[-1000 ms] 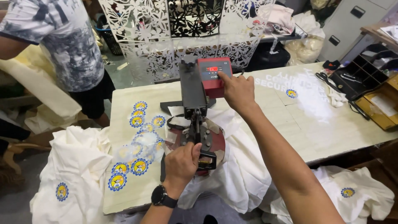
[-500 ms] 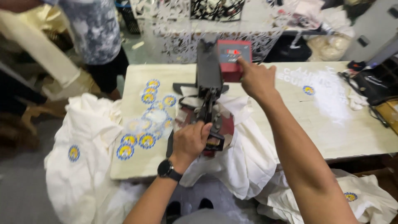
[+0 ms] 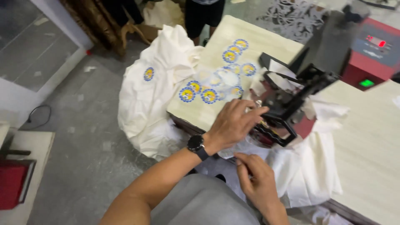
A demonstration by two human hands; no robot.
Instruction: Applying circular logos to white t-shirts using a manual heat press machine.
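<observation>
Left hand (image 3: 234, 122), watch on its wrist, lies with fingers spread and gripping nothing, fingertips touching the black handle (image 3: 275, 134) of the heat press (image 3: 309, 83) at the table (image 3: 366, 141) edge. Right hand (image 3: 257, 180) sits just below, fingers loosely curled on white cloth (image 3: 310, 173) draped under the press; grasp cannot be told. Round yellow-and-blue stickers (image 3: 208, 95) lie left of the press.

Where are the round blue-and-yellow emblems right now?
In the head view, the round emblems lie on the table left of the heat press, just beyond the left hand.
</observation>
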